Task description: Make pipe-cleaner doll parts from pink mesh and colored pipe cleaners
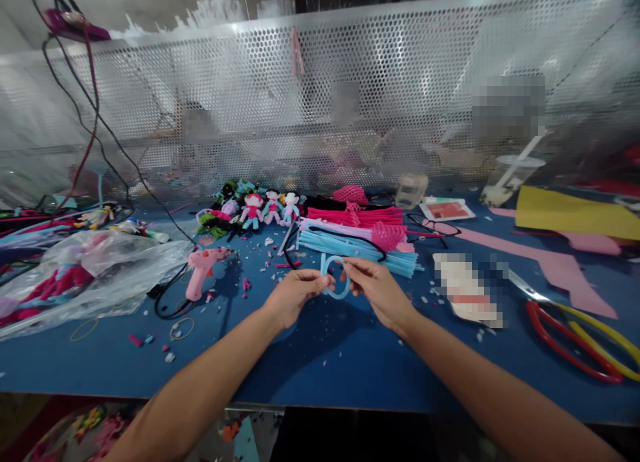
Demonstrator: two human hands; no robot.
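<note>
Just past the near edge of the blue worktop (320,369), both forearms are reaching in toward its middle, and the 2 hands are meeting above the surface. The left hand (295,292) is pinching the left side of a light blue pipe-cleaner loop (339,295) with closed fingertips. The right hand (377,289) is pinching its right side the same way, so the loop is sitting between them, seemingly raised off the worktop, roughly upright with its open face toward the camera. Neither hand is nearer than the other, as each is gripping 1 side. Just beyond the loop, a bundle of straight blue pipe cleaners (360,252) is lying with its long axis running left to right, and pink ones (355,215) are lying behind it. A pink glue gun (203,272) is lying left of the left hand, and red and yellow scissors (537,312) are lying well apart toward the right edge. Small dolls (270,209) are standing toward the far edge, before the perforated screen (400,82).
</note>
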